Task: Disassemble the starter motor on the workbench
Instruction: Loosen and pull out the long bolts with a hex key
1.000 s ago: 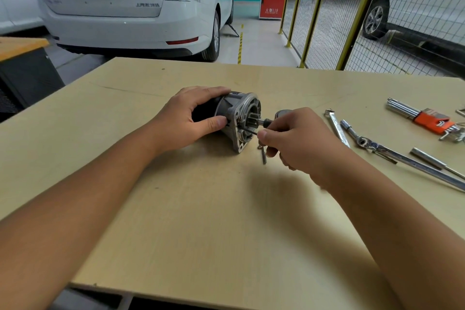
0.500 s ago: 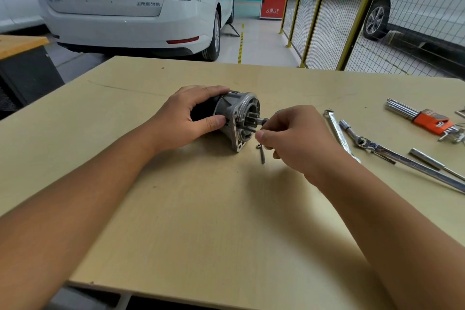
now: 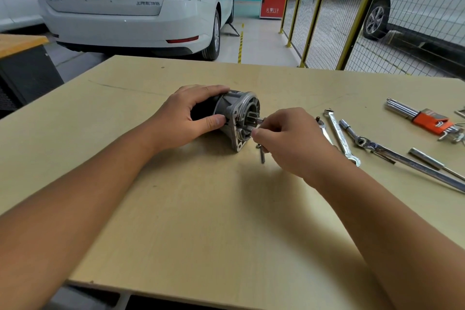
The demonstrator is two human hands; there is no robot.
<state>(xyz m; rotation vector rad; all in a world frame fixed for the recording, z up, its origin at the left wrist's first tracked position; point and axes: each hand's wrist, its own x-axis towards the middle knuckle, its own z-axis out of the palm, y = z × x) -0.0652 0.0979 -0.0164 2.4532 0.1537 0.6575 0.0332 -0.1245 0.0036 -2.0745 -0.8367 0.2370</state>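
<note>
Starter motor point(image 3: 235, 118), ribbed cast-aluminium nose on a dark cylindrical body, lies sideways on the pale plywood worktop point(image 3: 201, 209); left hand point(image 3: 187, 118) grips the body; right hand point(image 3: 289, 137) pinches a thin steel bolt point(image 3: 247, 131) at the flange; chrome wrenches point(image 3: 338, 133) lie nearby.

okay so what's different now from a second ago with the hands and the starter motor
Very little. The right hand has edged closer to the starter motor, its fingertips still pinching at the open front end. The left hand still grips the motor body. The loose bolt and the wrenches lie where they were.
</note>
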